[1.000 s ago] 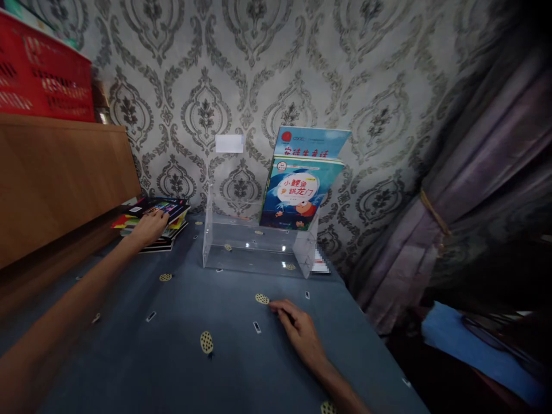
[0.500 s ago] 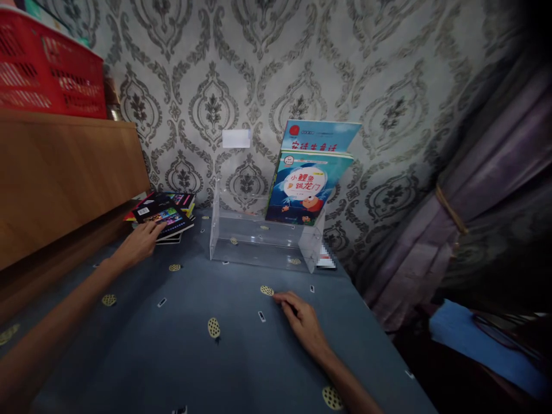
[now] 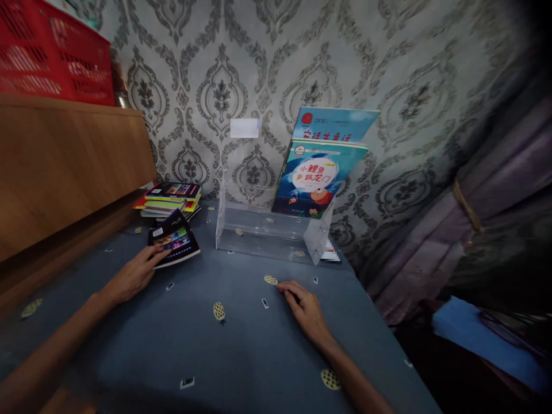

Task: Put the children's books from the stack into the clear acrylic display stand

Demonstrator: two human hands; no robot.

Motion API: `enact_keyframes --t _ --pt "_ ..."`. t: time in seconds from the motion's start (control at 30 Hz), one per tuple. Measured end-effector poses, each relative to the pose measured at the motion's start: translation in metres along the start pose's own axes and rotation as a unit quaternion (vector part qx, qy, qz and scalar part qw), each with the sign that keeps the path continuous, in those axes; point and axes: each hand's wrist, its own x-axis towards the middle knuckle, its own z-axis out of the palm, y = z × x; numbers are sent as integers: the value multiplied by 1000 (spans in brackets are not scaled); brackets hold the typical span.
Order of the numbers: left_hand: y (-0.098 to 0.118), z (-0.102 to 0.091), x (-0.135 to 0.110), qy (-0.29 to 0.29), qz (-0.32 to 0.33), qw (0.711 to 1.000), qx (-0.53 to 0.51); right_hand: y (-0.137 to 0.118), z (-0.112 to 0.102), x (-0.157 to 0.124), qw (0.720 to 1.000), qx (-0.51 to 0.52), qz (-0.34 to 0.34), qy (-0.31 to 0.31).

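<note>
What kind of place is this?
Likely a room in a home: patterned wallpaper, a tied-back curtain, and a cloth-covered table with a clear book stand.

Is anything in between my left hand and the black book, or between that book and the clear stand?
Nothing visible stands in the way. Your left hand already has its fingers on the black book. Between that book and the near side panel of the clear stand, only blue cloth shows.

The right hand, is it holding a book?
No, no book shows at the right hand, beside a yellow print on the tablecloth; the left hand touches a black book.
</note>
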Motion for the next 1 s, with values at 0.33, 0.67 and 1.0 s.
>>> enact_keyframes --t 0.33,0.67,1.0 --pt "19 -9 -29 -200 8 977 -69 -1 0 0 1000 -8 -7 1" --pt "4 40 17 -90 -258 962 16 -2 0 -1 1000 -4 3 -3" --pt "52 48 -6 -105 -132 985 26 -2 3 -2 1000 1 -8 -3"
